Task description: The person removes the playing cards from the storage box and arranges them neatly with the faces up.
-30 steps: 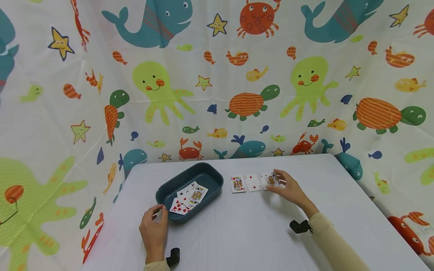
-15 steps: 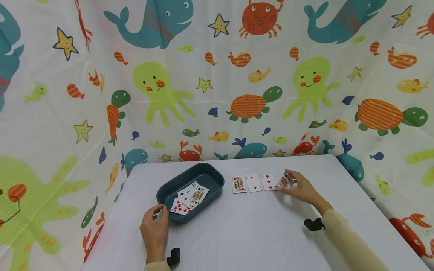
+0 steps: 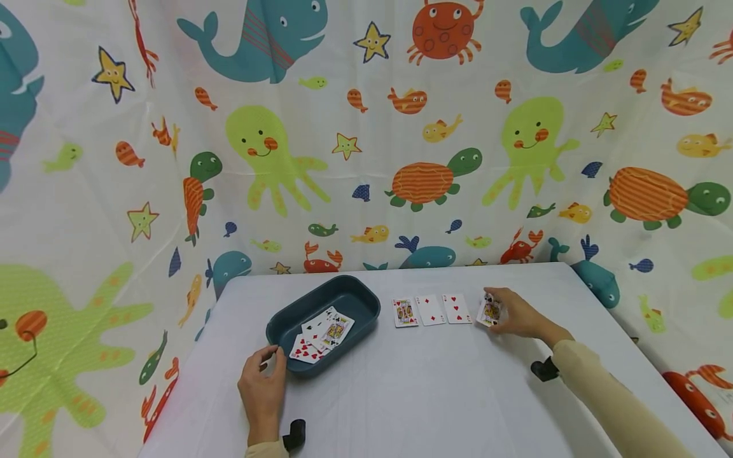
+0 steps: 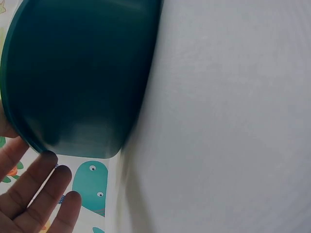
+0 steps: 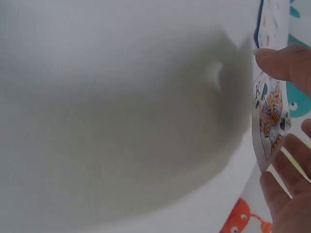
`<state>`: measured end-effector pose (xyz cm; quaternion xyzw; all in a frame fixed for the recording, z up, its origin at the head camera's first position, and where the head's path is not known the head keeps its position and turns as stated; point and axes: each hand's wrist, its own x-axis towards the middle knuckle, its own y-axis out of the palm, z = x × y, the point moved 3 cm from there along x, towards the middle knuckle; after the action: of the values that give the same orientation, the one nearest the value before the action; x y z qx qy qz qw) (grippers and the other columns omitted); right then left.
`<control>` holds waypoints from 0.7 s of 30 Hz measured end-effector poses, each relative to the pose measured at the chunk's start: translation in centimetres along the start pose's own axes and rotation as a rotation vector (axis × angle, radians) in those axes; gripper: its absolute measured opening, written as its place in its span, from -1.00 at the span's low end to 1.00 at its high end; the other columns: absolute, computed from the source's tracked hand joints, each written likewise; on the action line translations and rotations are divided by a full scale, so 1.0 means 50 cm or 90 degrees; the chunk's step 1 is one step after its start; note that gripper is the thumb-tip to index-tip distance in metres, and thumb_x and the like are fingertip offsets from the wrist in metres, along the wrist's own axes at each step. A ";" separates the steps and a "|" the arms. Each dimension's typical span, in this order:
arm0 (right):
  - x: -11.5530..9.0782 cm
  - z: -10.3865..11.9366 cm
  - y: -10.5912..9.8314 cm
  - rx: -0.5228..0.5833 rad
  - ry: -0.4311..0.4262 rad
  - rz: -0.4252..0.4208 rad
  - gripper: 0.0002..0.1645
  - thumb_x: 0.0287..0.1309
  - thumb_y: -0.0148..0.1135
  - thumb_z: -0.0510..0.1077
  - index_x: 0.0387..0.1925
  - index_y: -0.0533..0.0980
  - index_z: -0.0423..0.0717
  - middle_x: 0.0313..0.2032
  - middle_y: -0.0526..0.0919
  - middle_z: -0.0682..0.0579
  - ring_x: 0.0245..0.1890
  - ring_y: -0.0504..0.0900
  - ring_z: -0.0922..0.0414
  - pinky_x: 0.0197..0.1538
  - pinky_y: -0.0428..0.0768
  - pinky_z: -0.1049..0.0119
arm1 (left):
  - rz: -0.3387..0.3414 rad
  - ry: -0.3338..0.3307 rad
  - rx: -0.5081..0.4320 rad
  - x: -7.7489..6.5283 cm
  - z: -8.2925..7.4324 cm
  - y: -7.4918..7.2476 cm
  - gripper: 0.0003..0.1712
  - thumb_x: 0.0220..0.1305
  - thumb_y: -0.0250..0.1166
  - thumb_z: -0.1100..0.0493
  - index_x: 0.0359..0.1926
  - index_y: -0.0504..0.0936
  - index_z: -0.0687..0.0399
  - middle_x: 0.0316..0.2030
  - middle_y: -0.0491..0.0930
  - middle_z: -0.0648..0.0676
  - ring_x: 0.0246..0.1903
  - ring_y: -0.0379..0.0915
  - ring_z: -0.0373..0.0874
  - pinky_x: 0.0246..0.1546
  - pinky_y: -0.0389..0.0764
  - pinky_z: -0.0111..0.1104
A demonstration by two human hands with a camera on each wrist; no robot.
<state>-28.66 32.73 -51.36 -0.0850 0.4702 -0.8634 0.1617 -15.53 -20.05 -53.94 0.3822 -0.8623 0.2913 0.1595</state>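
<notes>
My right hand (image 3: 518, 315) pinches a king of spades playing card (image 3: 488, 310) between thumb and fingers, tilted, just right of a row of three face-up cards. In the right wrist view the bent king (image 5: 272, 114) sits between the thumb and the fingertips. The row holds a picture card (image 3: 405, 312), a diamonds card (image 3: 430, 310) and a hearts card (image 3: 456, 308). My left hand (image 3: 261, 388) grips the near left rim of a dark teal tray (image 3: 275, 315), thumb and fingers at its edge. Several overlapping cards (image 3: 321, 335) lie face up inside the tray.
A white cloth covers the table (image 3: 401, 394). Behind and beside it hangs a curtain (image 3: 366, 191) printed with sea animals. A black wrist camera (image 3: 545, 369) sits on the right wrist and another camera (image 3: 294, 436) on the left.
My right hand has carried the king of spades rightward, away from the hearts card it partly covered, which now shows whole. The left hand has stayed on the tray's rim.
</notes>
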 end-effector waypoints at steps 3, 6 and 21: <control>0.008 -0.004 -0.001 -0.027 -0.004 0.028 0.13 -0.01 0.61 -0.14 0.49 0.18 -0.33 0.40 0.28 -0.41 0.39 0.23 -0.38 0.36 0.22 -0.40 | 0.001 0.003 0.002 0.000 0.001 0.000 -0.85 0.29 0.37 0.30 -0.15 0.72 0.30 -0.17 0.73 0.26 -0.10 0.64 0.09 -0.13 0.44 -0.35; 0.017 -0.004 -0.002 -0.059 -0.014 0.049 0.13 -0.04 0.62 -0.14 0.48 0.20 -0.32 0.39 0.31 -0.40 0.36 0.26 -0.37 0.34 0.26 -0.39 | 0.004 -0.001 0.004 -0.001 0.002 0.001 -0.85 0.29 0.37 0.30 -0.14 0.72 0.29 -0.17 0.73 0.25 -0.09 0.64 0.08 -0.12 0.46 -0.30; 0.065 0.008 -0.003 -0.113 0.000 0.135 0.06 -0.08 0.63 -0.19 0.44 0.29 -0.24 0.38 0.34 -0.35 0.35 0.29 -0.35 0.34 0.30 -0.35 | 0.000 -0.002 0.000 -0.001 -0.002 -0.002 -0.84 0.28 0.39 0.29 -0.15 0.72 0.28 -0.17 0.73 0.25 -0.10 0.64 0.09 -0.12 0.46 -0.32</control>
<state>-31.62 31.34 -51.04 -0.0488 0.5509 -0.7967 0.2438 -15.44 -20.03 -53.86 0.3825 -0.8627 0.2905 0.1581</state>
